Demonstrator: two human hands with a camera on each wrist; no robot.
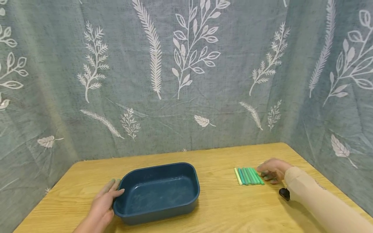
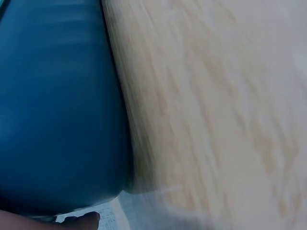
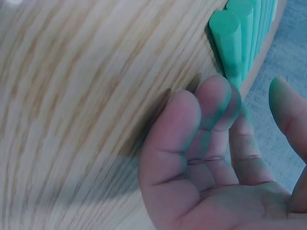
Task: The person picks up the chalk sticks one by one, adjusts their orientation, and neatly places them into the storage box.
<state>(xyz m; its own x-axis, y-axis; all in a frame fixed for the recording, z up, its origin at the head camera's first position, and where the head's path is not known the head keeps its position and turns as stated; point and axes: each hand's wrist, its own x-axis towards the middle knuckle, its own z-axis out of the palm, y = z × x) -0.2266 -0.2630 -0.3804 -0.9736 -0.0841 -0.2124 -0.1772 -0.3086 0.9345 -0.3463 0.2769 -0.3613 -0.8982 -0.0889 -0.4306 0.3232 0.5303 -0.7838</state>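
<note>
Left hand (image 1: 103, 203) at one end of the blue tub (image 1: 157, 216), and it has a grip there: thumb over the rim, fingers along the outside wall, a hold that looks meant to keep the tub from sliding. The tub sits upright on the wooden table (image 1: 217, 204), its wide mouth facing up. Well apart from it, over on the other side, here's the row of chalk sticks (image 1: 249, 176), lying flat and packed side by side, pale yellow at the end nearer the tub, then teal and greens; laid snug like that, I'd guess, so they don't roll off. And at the green end, the right hand (image 1: 272, 170), loosely curled, holding nothing, thumb well away from the fingers! Is it touching that last stick? Very close, but I can't tell. Green smudges on the fingertips (image 3: 217, 98), probably chalk dust, and a pale sleeve (image 1: 323, 205) running back from the wrist
</note>
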